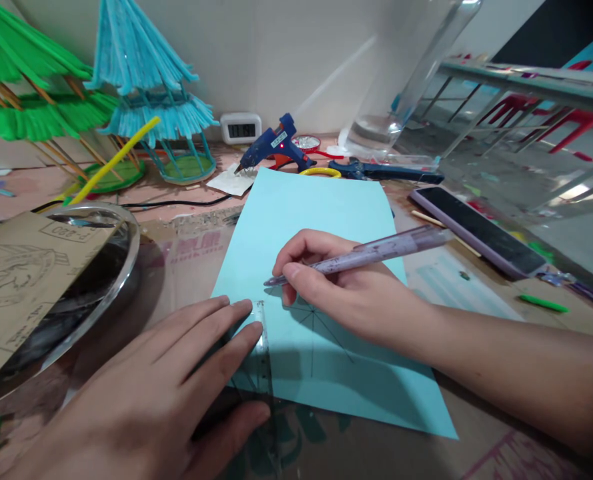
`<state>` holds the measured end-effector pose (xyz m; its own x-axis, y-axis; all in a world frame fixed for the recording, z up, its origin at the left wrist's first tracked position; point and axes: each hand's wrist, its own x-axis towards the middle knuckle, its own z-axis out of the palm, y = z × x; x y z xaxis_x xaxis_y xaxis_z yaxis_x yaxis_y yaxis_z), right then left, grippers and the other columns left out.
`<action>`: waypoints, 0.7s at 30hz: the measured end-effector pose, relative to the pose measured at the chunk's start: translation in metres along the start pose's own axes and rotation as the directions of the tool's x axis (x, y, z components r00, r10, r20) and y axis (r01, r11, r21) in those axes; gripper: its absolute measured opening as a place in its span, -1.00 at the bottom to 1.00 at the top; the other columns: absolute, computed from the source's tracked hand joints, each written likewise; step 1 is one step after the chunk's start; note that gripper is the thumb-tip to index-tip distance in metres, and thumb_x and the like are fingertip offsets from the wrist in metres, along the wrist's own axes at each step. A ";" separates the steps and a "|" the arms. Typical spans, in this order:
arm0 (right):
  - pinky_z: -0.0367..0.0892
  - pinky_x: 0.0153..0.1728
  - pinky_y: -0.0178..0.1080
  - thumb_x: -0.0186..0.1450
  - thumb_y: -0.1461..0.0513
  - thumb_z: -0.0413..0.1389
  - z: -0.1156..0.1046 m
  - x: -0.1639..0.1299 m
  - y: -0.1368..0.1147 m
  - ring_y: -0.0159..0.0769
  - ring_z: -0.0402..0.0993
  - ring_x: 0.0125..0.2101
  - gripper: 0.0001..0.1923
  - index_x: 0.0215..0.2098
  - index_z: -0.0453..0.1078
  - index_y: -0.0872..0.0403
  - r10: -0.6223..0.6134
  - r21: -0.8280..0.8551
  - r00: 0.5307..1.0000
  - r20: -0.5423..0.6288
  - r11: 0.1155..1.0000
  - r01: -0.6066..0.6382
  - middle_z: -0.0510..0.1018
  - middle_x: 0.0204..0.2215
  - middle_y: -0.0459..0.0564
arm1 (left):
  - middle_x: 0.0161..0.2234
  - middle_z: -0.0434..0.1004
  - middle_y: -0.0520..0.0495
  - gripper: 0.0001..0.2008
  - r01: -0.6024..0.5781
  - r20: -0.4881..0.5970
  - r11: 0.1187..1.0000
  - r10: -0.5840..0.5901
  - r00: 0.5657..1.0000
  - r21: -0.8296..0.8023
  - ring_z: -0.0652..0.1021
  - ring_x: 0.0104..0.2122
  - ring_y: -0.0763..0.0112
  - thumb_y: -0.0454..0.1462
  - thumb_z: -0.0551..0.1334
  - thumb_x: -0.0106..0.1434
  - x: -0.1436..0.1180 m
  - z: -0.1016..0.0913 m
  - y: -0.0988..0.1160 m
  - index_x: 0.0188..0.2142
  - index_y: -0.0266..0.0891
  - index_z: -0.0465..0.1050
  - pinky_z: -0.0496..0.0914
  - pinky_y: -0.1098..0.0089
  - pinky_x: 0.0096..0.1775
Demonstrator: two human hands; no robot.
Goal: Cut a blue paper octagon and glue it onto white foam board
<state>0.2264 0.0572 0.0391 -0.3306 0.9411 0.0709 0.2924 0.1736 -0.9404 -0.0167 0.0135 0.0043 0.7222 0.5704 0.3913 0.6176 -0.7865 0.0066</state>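
"Progress?"
"Done: thin dark straight lines [313, 343], crossing on your pale turquoise rectangular paper sheet [321, 200], which lies flat before you. Remaining, by appearance: its far part, unmarked."
"Fingers?"
"Your right hand [349, 293] — pinching a slim mauve patterned pen [376, 251]. Your left hand [151, 380] — fingers spread over a clear plastic straight ruler [265, 357]."
"Obscured?"
"Some lines, behind your right hand; the ruler's near end, indistinct; pen-tip contact, cannot tell."
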 end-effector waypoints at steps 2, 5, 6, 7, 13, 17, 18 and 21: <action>0.33 -0.47 -0.32 0.36 0.21 0.06 0.000 0.000 0.000 -0.35 0.46 -0.45 -0.89 -0.33 0.36 0.03 -0.002 -0.008 1.000 0.002 1.000 0.002 0.53 -0.49 -0.12 | 0.13 0.51 -0.13 -0.53 -0.011 -0.020 1.000 0.011 1.000 0.000 0.52 0.07 0.13 -0.06 0.18 0.34 0.002 0.001 0.000 0.17 -0.16 0.34 0.45 0.23 0.08; 0.34 -0.46 -0.31 0.36 0.22 0.06 0.000 0.000 -0.001 -0.35 0.46 -0.45 -0.90 -0.34 0.35 0.03 -0.011 -0.013 1.000 0.006 1.000 0.011 0.52 -0.49 -0.13 | 0.12 0.53 -0.14 -0.54 -0.014 -0.038 1.000 0.014 0.999 0.004 0.55 0.05 0.13 -0.08 0.18 0.33 0.004 0.000 0.001 0.16 -0.16 0.35 0.47 0.22 0.06; 0.34 -0.45 -0.31 0.36 0.22 0.06 0.000 0.001 -0.001 -0.35 0.46 -0.45 -0.90 -0.34 0.35 0.03 -0.014 -0.014 1.000 0.008 1.000 0.014 0.52 -0.48 -0.12 | 0.12 0.53 -0.14 -0.54 -0.013 -0.028 1.000 0.013 1.000 0.003 0.55 0.05 0.12 -0.08 0.18 0.32 0.005 0.000 0.001 0.16 -0.16 0.35 0.47 0.22 0.06; 0.34 -0.45 -0.31 0.36 0.22 0.06 0.000 0.001 -0.001 -0.35 0.46 -0.44 -0.90 -0.34 0.35 0.03 -0.016 -0.015 1.000 0.009 1.000 0.016 0.52 -0.48 -0.13 | 0.12 0.53 -0.14 -0.54 -0.014 -0.029 1.000 0.014 0.999 0.003 0.54 0.06 0.12 -0.08 0.19 0.32 0.006 -0.001 0.001 0.17 -0.16 0.35 0.47 0.22 0.06; 0.33 -0.46 -0.32 0.35 0.24 0.06 0.000 0.000 -0.001 -0.36 0.45 -0.46 -0.90 -0.34 0.35 0.03 -0.018 -0.025 1.000 0.005 1.000 0.018 0.52 -0.49 -0.13 | 0.15 0.49 -0.13 -0.52 -0.006 -0.016 1.000 0.006 1.000 0.009 0.51 0.08 0.13 -0.07 0.17 0.35 0.001 0.000 0.002 0.20 -0.16 0.32 0.44 0.22 0.08; 0.29 -0.50 -0.33 0.33 0.26 0.07 0.000 -0.002 -0.002 -0.38 0.40 -0.51 -0.90 -0.37 0.35 0.03 -0.033 -0.072 0.999 0.020 0.997 0.034 0.49 -0.53 -0.15 | 0.19 0.44 -0.13 -0.48 0.013 0.029 1.000 -0.013 0.999 0.016 0.46 0.12 0.11 -0.03 0.17 0.37 -0.002 0.001 0.001 0.24 -0.14 0.28 0.40 0.19 0.09; 0.28 -0.50 -0.33 0.33 0.25 0.08 0.001 -0.003 -0.002 -0.38 0.39 -0.52 -0.90 -0.38 0.35 0.03 -0.035 -0.086 0.999 0.027 0.996 0.037 0.48 -0.54 -0.16 | 0.20 0.44 -0.13 -0.49 0.013 0.040 1.000 -0.014 0.999 0.014 0.46 0.12 0.10 -0.02 0.17 0.38 -0.001 0.000 0.001 0.24 -0.14 0.28 0.40 0.18 0.09; 0.28 -0.49 -0.33 0.33 0.27 0.08 0.001 -0.003 -0.002 -0.39 0.39 -0.51 -0.90 -0.37 0.35 0.03 -0.045 -0.090 0.998 0.033 0.995 0.048 0.48 -0.54 -0.17 | 0.18 0.45 -0.17 -0.54 0.007 0.038 1.000 -0.007 0.999 -0.009 0.48 0.09 0.11 -0.03 0.13 0.42 0.003 -0.003 0.003 0.21 -0.16 0.29 0.44 0.17 0.04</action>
<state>0.2256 0.0539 0.0408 -0.3728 0.9223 0.1022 0.3562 0.2440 -0.9020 -0.0140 0.0123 0.0086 0.7293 0.5845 0.3556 0.6201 -0.7843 0.0174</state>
